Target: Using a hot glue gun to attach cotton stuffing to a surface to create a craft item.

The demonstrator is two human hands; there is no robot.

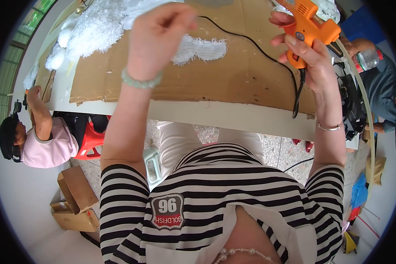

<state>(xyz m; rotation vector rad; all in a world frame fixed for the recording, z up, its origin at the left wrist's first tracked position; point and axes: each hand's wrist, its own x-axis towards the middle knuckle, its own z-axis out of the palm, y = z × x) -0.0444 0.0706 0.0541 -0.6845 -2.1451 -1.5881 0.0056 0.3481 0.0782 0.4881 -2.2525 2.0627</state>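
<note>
The orange glue gun (307, 31) is sitting high at the right of the view, above the far right part of the cardboard sheet (233, 75), and the right hand (306, 55) is wrapping its fingers around the grip, with the thumb lying along the near side of the handle. A black cord (268, 57) is running from the base of the handle, one part dangling down over the table's near edge, another part trailing back across the cardboard toward the top of the view. The left hand (156, 37) is hovering over the middle of the cardboard with fingertips pinched together; whether anything small is caught between them cannot be told. Just beside that hand, a strip of white fluffy material (202, 49) is lying flat on the cardboard, and a larger heap of white fluff (92, 28) is spreading over the far left corner. The cardboard is covering most of the white table (233, 116), stopping short of the near edge, where a bare white band is showing. Bare cardboard is lying open between the two hands. At the left, another person in a pink top (52, 145) is sitting near a red stool (90, 143), with cardboard boxes (74, 200) on the floor below.
</note>
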